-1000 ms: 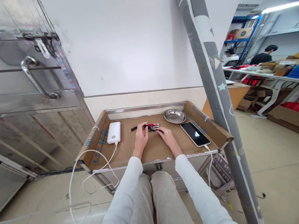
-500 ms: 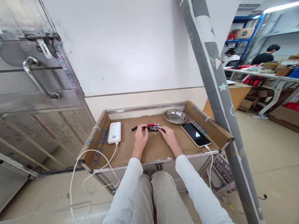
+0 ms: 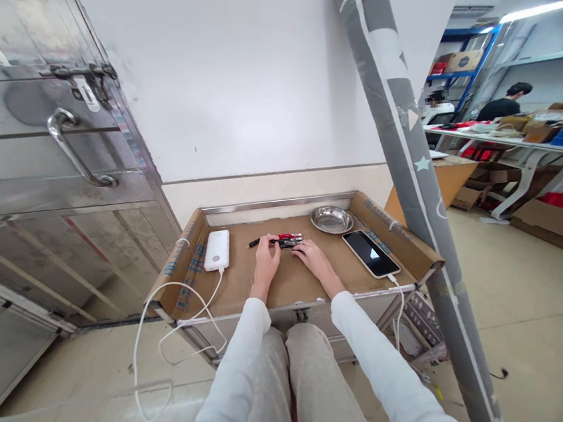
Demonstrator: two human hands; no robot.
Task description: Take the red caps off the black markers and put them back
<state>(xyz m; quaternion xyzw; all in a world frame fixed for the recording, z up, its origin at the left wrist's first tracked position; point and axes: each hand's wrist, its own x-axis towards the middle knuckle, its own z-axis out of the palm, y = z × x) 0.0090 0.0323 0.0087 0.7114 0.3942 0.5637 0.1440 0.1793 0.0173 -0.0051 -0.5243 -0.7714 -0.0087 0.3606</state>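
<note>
Head view, red-black tool (image 3: 288,240) touching left hand (image 3: 266,258) (fingertips)

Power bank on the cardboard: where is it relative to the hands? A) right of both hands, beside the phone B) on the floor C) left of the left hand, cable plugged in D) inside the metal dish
C: the white power bank lies left of the left hand, with a white cable running from its near end over the tray's edge.

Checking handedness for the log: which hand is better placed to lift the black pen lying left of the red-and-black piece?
Probably left. The left hand has its fingertips at the black pen; the right hand sits on the far side of the red-and-black piece, nearer the phone.
</note>
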